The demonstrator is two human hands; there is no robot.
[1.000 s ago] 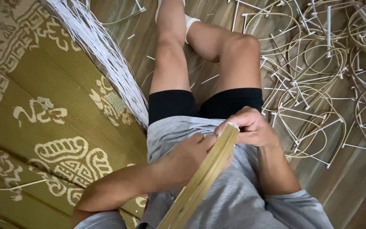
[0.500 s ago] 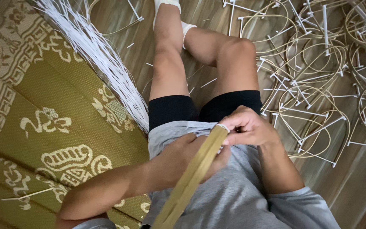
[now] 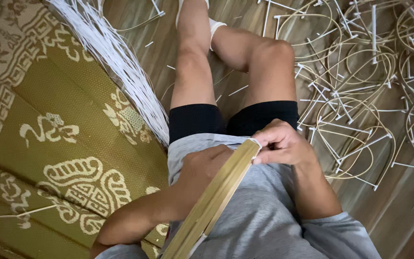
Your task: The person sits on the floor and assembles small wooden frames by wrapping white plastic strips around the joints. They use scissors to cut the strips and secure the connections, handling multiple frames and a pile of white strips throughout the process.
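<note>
Wood-plank floor [image 3: 389, 211] underfoot. Green woven mat [image 3: 49, 96] with pale patterns spreads out past the left hand. Tangle of bent cane hoops [image 3: 355, 81] lies scattered beyond the right hand. Sheaf of thin white strips [image 3: 116, 57] fans along the mat edge, ahead of the left hand. Bundle of flat bamboo slats [image 3: 216, 196] slants across the lap. Left hand [image 3: 204, 165] wraps the bundle mid-length; right hand [image 3: 283, 144] pinches its upper end, fingers closed, knuckles up.
</note>
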